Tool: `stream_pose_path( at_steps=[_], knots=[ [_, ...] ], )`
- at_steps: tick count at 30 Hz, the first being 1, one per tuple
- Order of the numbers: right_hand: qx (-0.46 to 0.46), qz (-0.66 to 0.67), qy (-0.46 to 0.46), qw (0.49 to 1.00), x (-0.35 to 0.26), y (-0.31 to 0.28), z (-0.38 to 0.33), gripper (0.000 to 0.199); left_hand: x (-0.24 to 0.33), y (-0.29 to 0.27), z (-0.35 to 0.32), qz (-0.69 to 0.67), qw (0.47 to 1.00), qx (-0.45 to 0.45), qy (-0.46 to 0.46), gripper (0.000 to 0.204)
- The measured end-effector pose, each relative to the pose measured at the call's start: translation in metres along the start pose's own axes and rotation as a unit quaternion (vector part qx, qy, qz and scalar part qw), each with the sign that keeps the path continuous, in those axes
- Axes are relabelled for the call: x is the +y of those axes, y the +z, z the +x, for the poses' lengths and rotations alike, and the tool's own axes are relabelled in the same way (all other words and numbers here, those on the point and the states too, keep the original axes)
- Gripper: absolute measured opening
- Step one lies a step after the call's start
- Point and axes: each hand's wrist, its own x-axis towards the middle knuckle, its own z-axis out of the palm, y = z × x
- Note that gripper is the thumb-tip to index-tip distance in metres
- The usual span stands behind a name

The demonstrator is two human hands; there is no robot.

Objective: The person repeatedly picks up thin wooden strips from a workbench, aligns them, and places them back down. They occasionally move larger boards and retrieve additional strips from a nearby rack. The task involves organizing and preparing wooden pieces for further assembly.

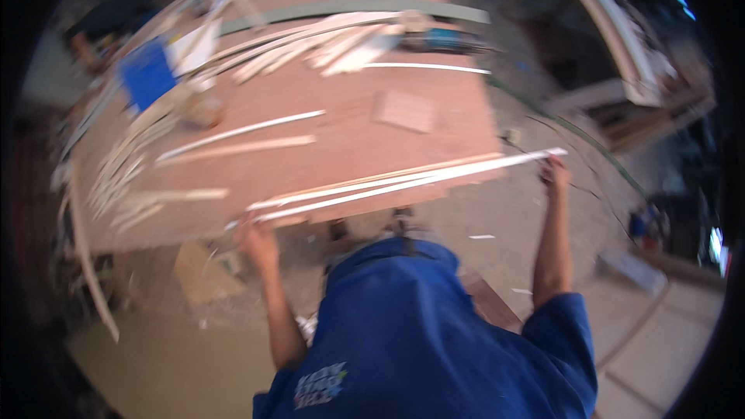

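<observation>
A long white strip (403,185), thin like edge trim, stretches across the near edge of the wooden worktable (272,101). My right hand (554,172) pinches its right end, which sticks out past the table's corner. Near the strip's left end, my left hand (256,239) closes its fingers on it at the table's front edge; motion blur softens those fingers. Just beyond lies a second strip (372,180), wood-coloured with a white edge, nearly parallel to the held one. Farther back on the left rest a white strip (240,136) and a bare wood strip (248,149).
Several wood strips (287,50) are heaped at the table's back, near a teal power tool (450,40). A square wood piece (405,112) lies mid-table. At left are a blue sheet (147,74) and curled offcuts (124,167). A green cable (574,120) runs over the floor at right.
</observation>
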Motion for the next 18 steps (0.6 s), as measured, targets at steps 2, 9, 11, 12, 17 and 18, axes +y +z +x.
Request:
stream_pose_path(
  at_steps=[2,9,11,12,17,18],
  knots=[
    [-0.031,-0.005,-0.007,0.999,-0.016,0.014,-0.025,0.018,0.059,-0.027,-0.005,-0.070,0.996,-0.031,0.036,0.034],
    [-0.032,0.012,0.020,0.999,-0.032,0.006,-0.039,0.014,0.192,-0.039,-0.014,-0.128,0.977,-0.133,0.109,0.034],
    [-0.030,0.009,0.024,0.999,-0.032,0.001,-0.042,0.015,0.214,-0.040,-0.016,-0.128,0.974,-0.147,0.119,0.034],
    [-0.030,0.006,0.026,0.999,-0.033,-0.001,-0.042,0.016,0.224,-0.041,-0.018,-0.122,0.973,-0.151,0.122,0.034],
    [-0.064,0.030,0.034,0.997,-0.037,-0.003,-0.039,0.013,0.247,-0.035,-0.026,-0.120,0.972,-0.163,0.119,0.033],
    [-0.071,0.034,0.038,0.996,-0.039,-0.002,-0.039,0.012,0.249,-0.032,-0.030,-0.118,0.973,-0.162,0.116,0.033]
  ],
)
